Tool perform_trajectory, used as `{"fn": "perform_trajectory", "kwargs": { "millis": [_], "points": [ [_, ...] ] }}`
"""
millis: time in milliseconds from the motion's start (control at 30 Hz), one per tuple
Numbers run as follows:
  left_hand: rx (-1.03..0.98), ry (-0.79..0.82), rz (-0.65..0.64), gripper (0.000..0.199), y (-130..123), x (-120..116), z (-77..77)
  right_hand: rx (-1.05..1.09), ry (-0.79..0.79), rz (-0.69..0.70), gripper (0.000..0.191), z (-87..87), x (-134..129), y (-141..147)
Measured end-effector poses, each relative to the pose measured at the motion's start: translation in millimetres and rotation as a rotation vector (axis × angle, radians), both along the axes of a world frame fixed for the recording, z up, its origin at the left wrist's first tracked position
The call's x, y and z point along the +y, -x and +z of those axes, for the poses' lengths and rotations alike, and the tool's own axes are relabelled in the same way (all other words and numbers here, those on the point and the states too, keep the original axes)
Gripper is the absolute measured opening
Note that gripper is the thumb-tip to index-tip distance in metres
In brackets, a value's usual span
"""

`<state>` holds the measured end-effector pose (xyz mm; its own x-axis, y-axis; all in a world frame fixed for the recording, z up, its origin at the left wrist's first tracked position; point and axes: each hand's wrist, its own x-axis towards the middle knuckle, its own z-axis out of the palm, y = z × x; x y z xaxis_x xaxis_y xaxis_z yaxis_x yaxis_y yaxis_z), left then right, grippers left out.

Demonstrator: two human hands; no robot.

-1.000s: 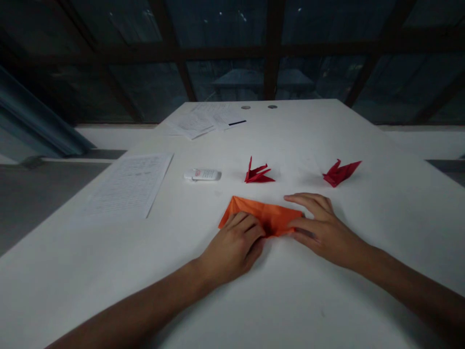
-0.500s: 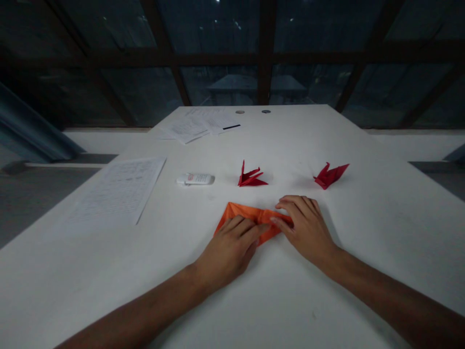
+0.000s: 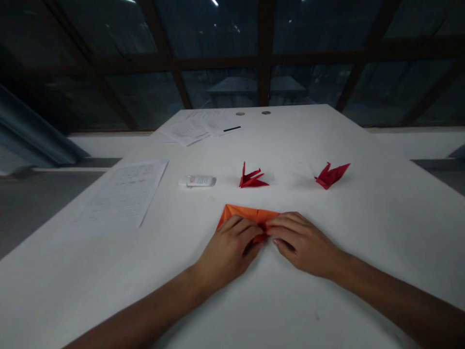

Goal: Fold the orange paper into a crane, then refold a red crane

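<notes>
Here we are at the orange origami paper (image 3: 250, 212), lying folded on the white tabletop (image 3: 366, 232), its creased far edge showing and much of its near side hidden by fingers. The left hand (image 3: 230, 245) is over its left half, fingers bent down onto it; the right hand (image 3: 308, 245) comes in at its right end, fingertips on the paper, thumb by its near edge. Nearly together now, these two, just a narrow gap between their fingertips! Whether either is pinching or merely pressing, I can't tell from here. Just beyond the orange paper stands a red origami crane (image 3: 254, 181), one thin point straight up, and farther right of the paper, a second red crane (image 3: 332, 176). Beyond the paper and a little left, a white plastic case (image 3: 198, 181) with printed lettering. Well left of the paper lies a written sheet (image 3: 123, 191); far beyond it, overlapping papers (image 3: 196, 128) with a slim black stick (image 3: 232, 129) beside them, then two round discs (image 3: 253, 113) near the far edge, dark windows (image 3: 218, 29) behind, blue curtain (image 3: 32, 131) far left.
</notes>
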<state>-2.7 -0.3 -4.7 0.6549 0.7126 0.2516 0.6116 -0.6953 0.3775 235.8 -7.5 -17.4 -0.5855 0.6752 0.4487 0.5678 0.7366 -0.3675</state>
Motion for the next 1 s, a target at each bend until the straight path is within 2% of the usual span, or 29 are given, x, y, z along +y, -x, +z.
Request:
{"fn": "perform_trajectory", "kwargs": {
  "millis": [167, 300, 400, 500, 567, 633, 767, 833, 900, 1000],
  "points": [
    [-0.018, -0.099, -0.004, 0.025, 7, 3, -7.3, 0.186, 0.015, -0.239, 0.041, -1.6, 3, -7],
    [-0.112, -0.170, -0.015, 0.032, 12, 5, -9.1, 0.359, 0.215, -0.350, 0.057, -4.3, 10, -13],
    [-0.304, -0.179, -0.108, 0.035, 14, 4, -5.7, 0.439, 0.352, -0.303, 0.060, -3.2, 14, -16],
    [-0.510, -0.140, -0.165, 0.037, 13, -3, 1.0, 0.547, 0.465, -0.147, 0.056, 0.9, 14, -18],
    [-0.608, -0.071, -0.110, 0.035, 11, -8, 6.6, 0.644, 0.568, -0.043, 0.047, 4.5, 13, -19],
    [-0.673, 0.023, 0.002, 0.029, 8, -13, 11.5, 0.718, 0.690, 0.032, 0.039, 8.3, 10, -17],
    [-0.794, 0.246, 0.120, 0.023, 2, -20, 15.3, 0.797, 0.900, 0.105, 0.046, 14.5, 2, -11],
    [-0.815, 0.368, 0.125, 0.029, 1, -21, 14.6, 0.841, 0.995, 0.109, 0.051, 15.5, 0, -7],
    [-0.788, 0.423, 0.094, 0.033, 1, -20, 13.5, 0.881, 1.055, 0.071, 0.054, 15.4, 0, -5],
    [-0.617, 0.338, 0.062, 0.028, 2, -15, 12.6, 0.873, 1.017, -0.083, 0.060, 15.2, 4, -7]
  ]
}}
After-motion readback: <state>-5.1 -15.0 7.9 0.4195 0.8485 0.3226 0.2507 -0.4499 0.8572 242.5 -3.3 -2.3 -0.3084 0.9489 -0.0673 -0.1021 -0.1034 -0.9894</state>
